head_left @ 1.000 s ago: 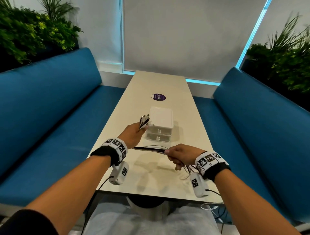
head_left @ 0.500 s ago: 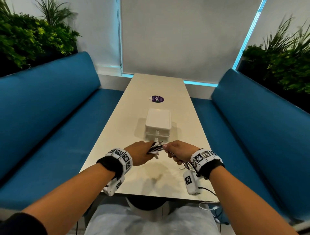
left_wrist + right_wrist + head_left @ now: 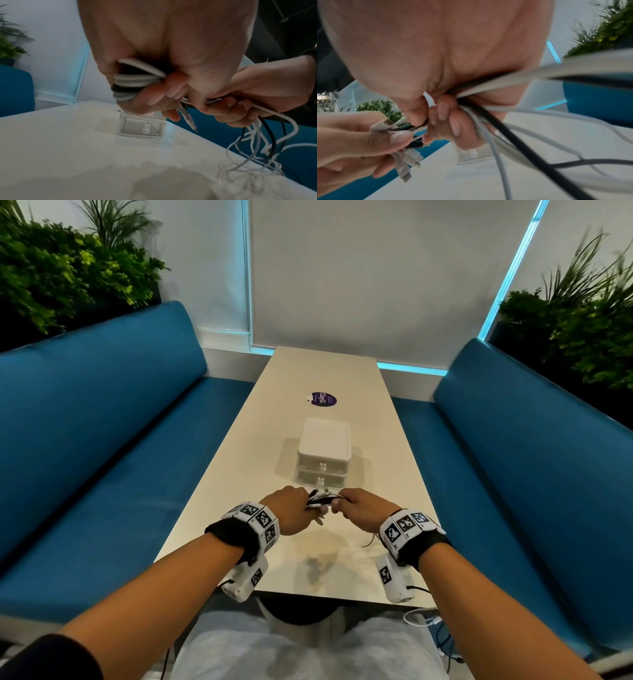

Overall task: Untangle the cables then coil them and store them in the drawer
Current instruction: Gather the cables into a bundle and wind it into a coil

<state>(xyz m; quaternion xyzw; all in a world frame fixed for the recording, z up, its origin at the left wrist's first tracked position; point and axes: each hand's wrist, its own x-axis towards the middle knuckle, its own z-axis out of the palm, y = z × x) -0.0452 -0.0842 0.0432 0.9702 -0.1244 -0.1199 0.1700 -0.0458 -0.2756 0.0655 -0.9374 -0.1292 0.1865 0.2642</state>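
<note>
A bundle of white and black cables [image 3: 320, 501] spans between my two hands just above the table. My left hand [image 3: 291, 510] grips coiled loops of the cables [image 3: 135, 81], with plug ends [image 3: 406, 159] sticking out past its fingers. My right hand [image 3: 356, 510] clenches the same cables [image 3: 481, 108] a short way along; loose strands [image 3: 257, 146] hang from it down onto the tabletop. A small white two-drawer box [image 3: 323, 455] stands just beyond the hands, both drawers closed, the lower drawer front [image 3: 144, 128] bearing a rabbit-shaped knob.
The long white table [image 3: 239, 474] runs away from me between two blue benches [image 3: 102, 440] [image 3: 531, 457]. A purple round sticker [image 3: 323, 399] lies beyond the box. More cables [image 3: 431, 625] lie below the table's near right edge. Plants stand behind both benches.
My hands have come together: the left hand dropped from beside the box toward the right hand, and both moved forward, closer to the box. The stretch of cable between them has shortened.
</note>
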